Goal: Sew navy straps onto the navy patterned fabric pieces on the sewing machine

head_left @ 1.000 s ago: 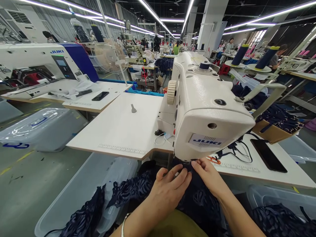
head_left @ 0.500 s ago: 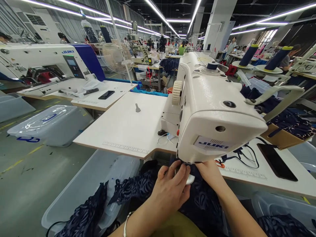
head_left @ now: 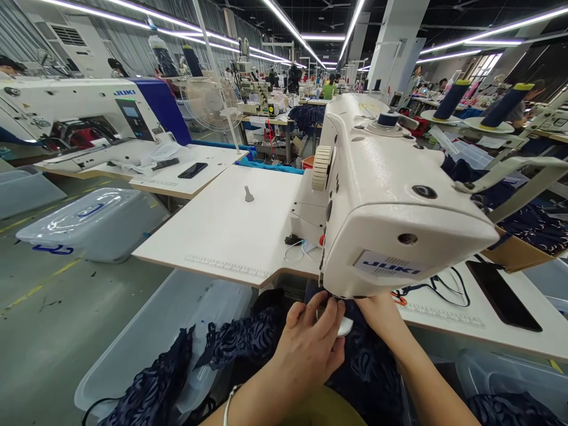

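A white JUKI sewing machine (head_left: 399,225) stands before me, its head hanging over a narrow white sewing arm end (head_left: 345,326). My left hand (head_left: 313,337) is just below the head, fingers bent and pressed together on dark navy fabric at the sewing point. On the other side of that arm end is my right hand (head_left: 377,313); its fingers are hidden behind the machine head. Navy patterned fabric (head_left: 368,361) hangs below both hands towards my lap. The needle and the fabric edge under it cannot be made out.
A small grey metal piece (head_left: 248,194) lies on the white tabletop (head_left: 213,225). To the right are a black phone (head_left: 503,296), orange-handled scissors (head_left: 398,299) and navy straps (head_left: 444,287). A clear bin (head_left: 133,349) with navy pieces (head_left: 155,378) sits lower left.
The view has shifted slightly, so the machine head sits a little further right. Both hands keep nearly the same place and pose at the sewing point.
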The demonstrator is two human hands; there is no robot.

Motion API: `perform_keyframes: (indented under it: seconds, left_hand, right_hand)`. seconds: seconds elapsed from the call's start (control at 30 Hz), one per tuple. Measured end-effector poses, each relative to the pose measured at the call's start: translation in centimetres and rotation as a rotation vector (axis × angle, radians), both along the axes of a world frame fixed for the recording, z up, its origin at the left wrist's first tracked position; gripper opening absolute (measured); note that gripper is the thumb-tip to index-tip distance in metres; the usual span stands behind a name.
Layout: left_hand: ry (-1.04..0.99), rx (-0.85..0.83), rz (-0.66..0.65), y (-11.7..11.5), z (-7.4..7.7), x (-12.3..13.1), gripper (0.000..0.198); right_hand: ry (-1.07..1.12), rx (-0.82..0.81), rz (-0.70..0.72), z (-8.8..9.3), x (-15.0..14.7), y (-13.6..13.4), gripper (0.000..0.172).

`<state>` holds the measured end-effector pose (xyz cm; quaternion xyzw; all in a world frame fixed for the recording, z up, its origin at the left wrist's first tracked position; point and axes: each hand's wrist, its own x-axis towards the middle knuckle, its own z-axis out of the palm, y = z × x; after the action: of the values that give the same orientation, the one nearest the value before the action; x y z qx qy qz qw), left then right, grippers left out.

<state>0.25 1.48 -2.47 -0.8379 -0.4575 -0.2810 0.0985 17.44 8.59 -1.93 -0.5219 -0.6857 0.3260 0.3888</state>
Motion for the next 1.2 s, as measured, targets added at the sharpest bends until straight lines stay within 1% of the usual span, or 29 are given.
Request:
perform_keyframes:
  seconds: [0.17,0.27,0.4,0.53,0.63,0.7,0.77,0.83,0.93,1.03,1.13,1.2]
  left_hand:
    - [-0.013,0.013,0.003,0.2,-0.1,-0.1,0.037]
    - [-0.038,0.052,-0.007,0.3,-0.4,-0.2,0.036]
    - [-0.146,0.113,0.004,0.6,-0.8,-0.2,0.032]
    - [-0.223,0.111,-0.012,1.0,-0.5,-0.4,0.028]
    - [-0.149,0.117,-0.040,1.2,0.0,-1.0,0.029]
    - [-0.071,0.153,-0.077,1.4,0.2,-1.4,0.030]
    - [0.000,0.178,-0.108,1.5,0.2,-1.7,0.032]
    - [0.034,0.180,-0.111,1.6,0.1,-1.9,0.033]
    - [0.063,0.181,-0.124,1.7,0.1,-1.7,0.035]
    - [0.051,0.199,-0.145,1.6,0.5,-1.3,0.036]
    - [0.027,0.214,-0.173,1.5,0.9,-1.0,0.040]
    - [0.009,0.215,-0.170,1.4,1.1,-0.9,0.040]
  right_hand:
    - [-0.013,-0.012,0.015,-0.3,0.2,0.0,0.030]
    - [0.011,-0.025,0.028,-0.4,0.0,-0.1,0.027]
    - [0.077,0.008,-0.049,-0.8,-0.5,-0.5,0.022]
    - [0.161,-0.004,-0.107,-1.6,-0.8,-0.9,0.021]
    - [0.201,0.007,-0.164,-2.2,-0.9,-1.4,0.027]
    - [0.205,0.017,-0.167,-2.4,-0.8,-1.6,0.031]
    - [0.205,0.014,-0.153,-2.6,-0.6,-1.8,0.033]
    - [0.200,0.003,-0.134,-2.7,-0.3,-2.0,0.034]
    - [0.175,-0.002,-0.054,-3.1,0.4,-2.4,0.034]
    - [0.162,-0.026,0.020,-4.0,1.2,-3.0,0.032]
    - [0.167,-0.110,0.050,-4.8,1.6,-3.7,0.033]
    - [0.185,-0.151,0.051,-4.9,1.7,-4.0,0.032]
